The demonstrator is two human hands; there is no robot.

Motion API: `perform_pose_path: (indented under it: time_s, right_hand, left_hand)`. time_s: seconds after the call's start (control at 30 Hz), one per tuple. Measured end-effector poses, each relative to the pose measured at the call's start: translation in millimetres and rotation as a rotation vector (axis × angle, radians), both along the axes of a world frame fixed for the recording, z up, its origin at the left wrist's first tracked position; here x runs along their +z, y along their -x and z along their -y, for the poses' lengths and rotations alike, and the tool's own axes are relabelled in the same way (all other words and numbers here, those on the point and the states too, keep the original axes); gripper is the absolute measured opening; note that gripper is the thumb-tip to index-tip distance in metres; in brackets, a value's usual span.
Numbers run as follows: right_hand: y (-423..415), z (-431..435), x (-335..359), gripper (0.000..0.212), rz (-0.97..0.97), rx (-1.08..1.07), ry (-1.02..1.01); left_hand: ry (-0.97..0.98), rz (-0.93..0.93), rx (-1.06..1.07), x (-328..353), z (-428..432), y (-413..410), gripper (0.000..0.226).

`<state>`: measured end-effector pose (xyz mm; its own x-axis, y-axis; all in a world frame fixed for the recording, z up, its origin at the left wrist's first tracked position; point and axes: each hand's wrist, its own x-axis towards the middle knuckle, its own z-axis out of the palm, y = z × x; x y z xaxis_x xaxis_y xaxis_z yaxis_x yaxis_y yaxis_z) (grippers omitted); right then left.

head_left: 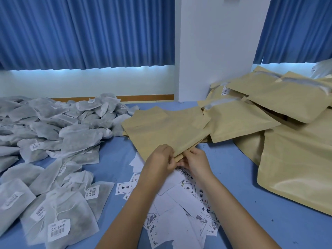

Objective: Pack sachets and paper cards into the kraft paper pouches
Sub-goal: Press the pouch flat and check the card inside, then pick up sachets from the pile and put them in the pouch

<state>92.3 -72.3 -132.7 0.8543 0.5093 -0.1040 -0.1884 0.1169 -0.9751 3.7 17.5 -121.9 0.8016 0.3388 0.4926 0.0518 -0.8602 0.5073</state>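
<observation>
Pouch [170, 133] pinched: left hand [160, 159], right hand [196, 163] | cards [124, 188]: 中國 | sachets [71, 212]: barcodes

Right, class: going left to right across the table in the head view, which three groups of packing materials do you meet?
Heap of sachets → scattered paper cards → pile of filled kraft pouches.

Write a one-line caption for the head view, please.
Left hand and right hand pinch a kraft pouch at its near edge, beside heaped sachets and paper cards.
</observation>
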Motion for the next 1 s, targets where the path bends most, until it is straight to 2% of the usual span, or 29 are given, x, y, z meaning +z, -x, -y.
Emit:
perform_pose_path:
  time_s: [0.1, 0.17, 0.23, 0.37, 0.47, 0.57, 0.63, 0.77, 0.9, 1.0]
  right_hand:
    - [6, 0, 0, 0.03, 0.117, 0.042, 0.114]
    - [12, -2, 0, 0.031, 0.15, 0.059, 0.139]
    - [17, -5, 2, 0.028, 0.153, 0.073, 0.128]
    - [20, -8, 10, 0.028, 0.186, 0.087, 0.094]
    - [21, -7, 12, 0.029, 0.234, 0.095, 0.113]
    - [22, -6, 10, 0.025, 0.322, 0.108, 0.208]
    - [22, -5, 10, 0.025, 0.374, 0.11, 0.256]
    - [23, -3, 11, 0.02, 0.428, 0.089, 0.347]
    - [22, 1, 10, 0.026, 0.399, 0.106, 0.359]
    - [21, 6, 8, 0.027, 0.414, 0.114, 0.384]
  left_hand:
    - [-0.01, -0.119, 0.067, 2, 3, -1, 0.019]
    - [-0.113, -0.188, 0.128, 3, 2, 0, 0.014]
    - [-0.125, -0.122, 0.179, 4, 2, 2, 0.01]
    - [-0.121, 0.047, 0.27, 5, 10, 4, 0.018]
    - [-0.01, 0.097, 0.319, 4, 10, 2, 0.02]
    - [0.198, 0.169, 0.305, 2, 8, 3, 0.027]
    - [0.26, 0.189, 0.32, 2, 7, 3, 0.034]
    - [0.303, 0.193, 0.328, 1, 7, 3, 0.037]
    - [0.293, 0.141, 0.214, 5, 5, 6, 0.013]
    - [0.254, 0.055, 0.152, 4, 5, 7, 0.02]
